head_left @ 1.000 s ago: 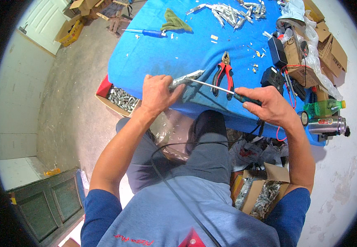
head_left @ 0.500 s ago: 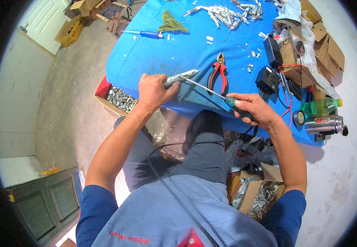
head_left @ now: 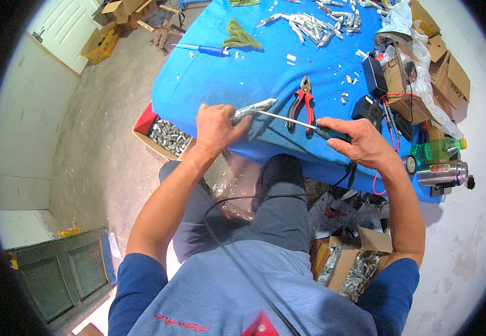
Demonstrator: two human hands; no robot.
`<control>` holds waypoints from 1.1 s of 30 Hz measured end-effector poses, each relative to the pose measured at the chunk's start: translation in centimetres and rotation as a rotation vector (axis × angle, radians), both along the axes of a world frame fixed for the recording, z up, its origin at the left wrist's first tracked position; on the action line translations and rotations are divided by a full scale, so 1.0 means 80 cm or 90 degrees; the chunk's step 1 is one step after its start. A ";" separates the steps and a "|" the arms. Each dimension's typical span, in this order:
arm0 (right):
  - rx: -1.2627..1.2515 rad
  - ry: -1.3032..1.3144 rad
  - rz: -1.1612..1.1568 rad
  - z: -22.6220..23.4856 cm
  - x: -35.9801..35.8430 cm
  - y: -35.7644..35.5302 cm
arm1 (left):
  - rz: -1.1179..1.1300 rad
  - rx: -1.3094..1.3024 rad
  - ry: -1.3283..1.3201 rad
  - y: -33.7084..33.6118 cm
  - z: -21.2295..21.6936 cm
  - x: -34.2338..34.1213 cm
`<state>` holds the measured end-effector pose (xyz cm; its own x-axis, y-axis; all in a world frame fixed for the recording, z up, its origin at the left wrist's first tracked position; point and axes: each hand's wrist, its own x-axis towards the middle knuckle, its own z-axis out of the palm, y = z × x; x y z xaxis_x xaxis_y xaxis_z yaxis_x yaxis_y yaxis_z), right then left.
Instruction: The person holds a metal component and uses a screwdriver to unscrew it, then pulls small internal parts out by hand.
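Note:
My left hand (head_left: 215, 129) is closed around one end of a slim silver metal piece (head_left: 261, 106) over the table's near edge. A screwdriver (head_left: 288, 119) with a dark green handle is in my right hand (head_left: 360, 143). Its shaft reaches leftward, and the tip meets the metal piece just beyond my left fingers. Behind the shaft, red-and-black pliers (head_left: 303, 103) lie on the blue tablecloth (head_left: 198, 84), jaws pointing away from me. Similar silver pieces (head_left: 316, 27) form a loose pile at the far side.
A blue-handled screwdriver (head_left: 212, 51) and a green rag (head_left: 241, 36) lie far left. Black adapters (head_left: 368, 109) with wires, a green bottle (head_left: 436, 148) and a steel flask (head_left: 442, 173) crowd the right. Below the left edge stands a box of small metal parts (head_left: 167, 136). A black cable (head_left: 237, 197) crosses my lap.
My right hand has turned and risen slightly, its fingers now lying more over the screwdriver handle; the shaft sits flatter. The whole view has shifted a little, and the tip stays at the metal piece.

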<state>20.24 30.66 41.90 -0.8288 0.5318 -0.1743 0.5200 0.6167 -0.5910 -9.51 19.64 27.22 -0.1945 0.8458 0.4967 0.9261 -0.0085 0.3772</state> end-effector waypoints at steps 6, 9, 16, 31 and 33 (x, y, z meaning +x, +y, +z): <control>0.027 -0.002 0.064 -0.001 -0.004 0.019 | 0.014 -0.010 0.009 -0.002 0.001 0.001; -0.002 0.016 0.069 0.005 -0.010 0.022 | 0.026 0.006 0.020 0.000 0.000 0.004; -0.323 -0.079 -0.137 0.026 -0.029 0.019 | 0.015 -0.016 -0.005 0.002 0.002 0.000; 0.050 -0.043 0.070 0.039 -0.036 -0.003 | 0.028 -0.002 0.002 0.000 0.003 0.002; 0.006 -0.067 0.061 0.047 -0.043 -0.002 | 0.031 0.004 -0.001 -0.001 0.002 0.003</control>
<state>16.78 30.49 45.62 -0.8531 0.4535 -0.2579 0.5173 0.6715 -0.5306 -9.27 19.59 27.41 -0.2364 0.8321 0.5018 0.9248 0.0342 0.3790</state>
